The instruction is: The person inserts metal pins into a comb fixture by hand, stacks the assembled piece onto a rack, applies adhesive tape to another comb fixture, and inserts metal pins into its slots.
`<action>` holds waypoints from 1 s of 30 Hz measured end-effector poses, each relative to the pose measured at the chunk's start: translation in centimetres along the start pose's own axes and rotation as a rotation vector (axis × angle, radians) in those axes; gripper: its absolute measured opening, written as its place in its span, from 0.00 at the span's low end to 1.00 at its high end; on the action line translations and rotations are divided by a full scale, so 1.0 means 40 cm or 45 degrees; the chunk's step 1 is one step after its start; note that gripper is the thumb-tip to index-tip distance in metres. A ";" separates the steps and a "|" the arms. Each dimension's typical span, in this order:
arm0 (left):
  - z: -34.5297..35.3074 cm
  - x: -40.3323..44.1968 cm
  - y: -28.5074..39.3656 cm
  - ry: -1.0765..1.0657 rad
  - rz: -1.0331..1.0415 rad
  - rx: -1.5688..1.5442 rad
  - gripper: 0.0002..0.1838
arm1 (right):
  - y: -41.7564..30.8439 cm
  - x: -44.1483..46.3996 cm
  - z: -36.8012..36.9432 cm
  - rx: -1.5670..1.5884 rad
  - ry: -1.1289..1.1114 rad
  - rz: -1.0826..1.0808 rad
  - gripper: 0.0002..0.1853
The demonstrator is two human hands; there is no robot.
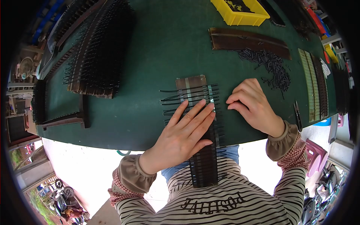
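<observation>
A long brown board [191, 81] lies across the table's front edge, its near end over my lap. Thin black wire-like pieces [170, 99] lie crosswise on it in rows, their ends sticking out on both sides. My left hand [187, 131] rests flat on the board and the black pieces, fingers spread. To the right of the board, my right hand [249, 105] is raised with thumb and forefinger close together; whatever may be between them is too small to make out. Beyond it lies a pile of small dark tubes [268, 65].
Stacked boards with black bristle-like pieces [97, 48] stand at the left, by a dark rack [63, 119]. A brown board [247, 40] and yellow tray [243, 17] lie at the back. Small black snips [297, 116] and light-coloured strips [310, 84] are at the right.
</observation>
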State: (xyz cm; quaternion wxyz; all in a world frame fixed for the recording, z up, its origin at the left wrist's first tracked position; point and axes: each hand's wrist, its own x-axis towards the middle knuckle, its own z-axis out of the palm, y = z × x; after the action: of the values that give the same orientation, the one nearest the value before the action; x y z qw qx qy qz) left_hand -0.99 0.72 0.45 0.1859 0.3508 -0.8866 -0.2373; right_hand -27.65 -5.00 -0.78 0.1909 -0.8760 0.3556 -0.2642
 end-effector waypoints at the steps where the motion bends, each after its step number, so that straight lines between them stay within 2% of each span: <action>1: -0.003 0.001 0.000 0.006 -0.008 -0.029 0.39 | -0.003 -0.002 -0.002 -0.005 0.004 0.014 0.09; 6: -0.024 0.012 -0.001 -0.002 0.008 0.085 0.38 | -0.009 -0.002 -0.027 -0.049 -0.045 0.083 0.09; 10: 0.001 0.011 -0.011 0.000 0.035 0.138 0.38 | -0.013 0.012 -0.030 -0.125 -0.082 0.037 0.08; 24: 0.004 0.011 -0.011 -0.002 0.031 0.148 0.38 | -0.038 0.036 0.016 0.006 -0.052 -0.006 0.08; 30: 0.004 0.009 -0.011 -0.002 0.024 0.142 0.38 | -0.022 0.026 -0.004 -0.112 -0.097 0.014 0.07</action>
State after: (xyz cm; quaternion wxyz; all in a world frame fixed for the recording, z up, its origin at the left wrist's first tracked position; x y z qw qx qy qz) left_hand -1.11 0.22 0.15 0.1676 0.3523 -0.9018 -0.1859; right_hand -26.64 -5.19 0.17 0.1668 -0.8910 0.3641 -0.2137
